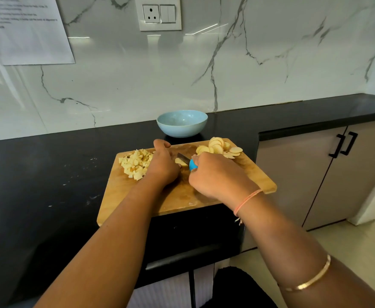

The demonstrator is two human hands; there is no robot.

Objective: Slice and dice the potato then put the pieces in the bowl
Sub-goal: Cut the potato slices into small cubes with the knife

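On the wooden cutting board [248, 174] the left hand [163, 165] curls its fingers down onto a small potato piece [181, 162], pinning it near the board's middle; the right hand [213, 176] grips a blue-handled knife [192, 164] in a closed fist, blade touching that piece; diced potato [135, 164] is heaped at the board's left, round slices [220, 147] at its far right corner; the blue bowl [182, 130] sits just beyond the board's far edge on the black counter [48, 174].
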